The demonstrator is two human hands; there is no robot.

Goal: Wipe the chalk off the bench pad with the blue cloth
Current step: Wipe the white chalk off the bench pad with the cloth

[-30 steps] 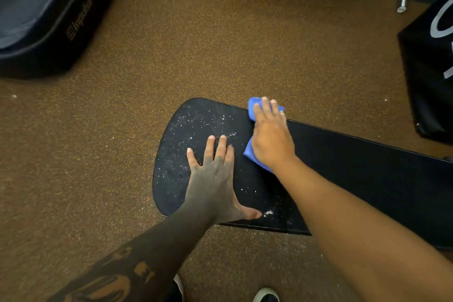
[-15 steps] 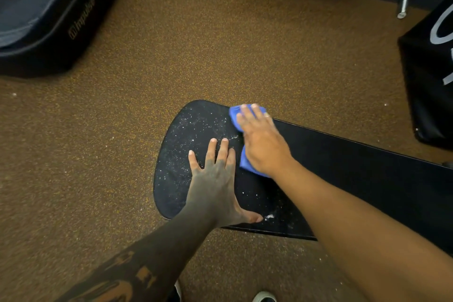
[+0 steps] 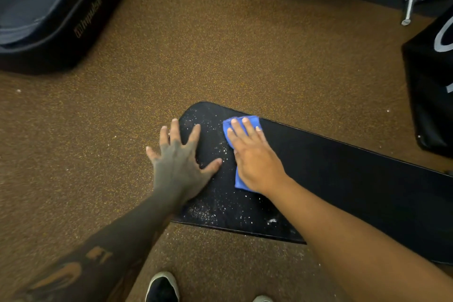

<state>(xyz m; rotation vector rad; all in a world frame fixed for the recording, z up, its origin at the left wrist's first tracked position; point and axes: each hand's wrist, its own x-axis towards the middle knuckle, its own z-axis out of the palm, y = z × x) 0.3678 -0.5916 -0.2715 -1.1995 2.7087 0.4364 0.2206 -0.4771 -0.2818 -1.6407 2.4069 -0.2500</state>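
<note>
The black bench pad (image 3: 343,179) runs from the centre to the right edge, its rounded left end speckled with white chalk (image 3: 208,213). My right hand (image 3: 252,157) lies flat on the folded blue cloth (image 3: 241,182), pressing it onto the pad near the far edge; the cloth shows past the fingertips and beside the wrist. My left hand (image 3: 176,159) rests flat with spread fingers on the pad's rounded left end, partly over its edge, holding nothing. Chalk specks lie between the two hands and along the near edge.
Brown speckled rubber floor (image 3: 220,56) surrounds the pad. A dark blue padded block (image 3: 49,7) sits at the top left, a black bag or pad (image 3: 431,95) at the right, and a metal frame foot (image 3: 409,7) at the top right. My shoe (image 3: 161,287) shows at the bottom.
My right hand slid the cloth leftward along the pad's far edge. My left hand shifted left toward the rounded end. The view also moved.
</note>
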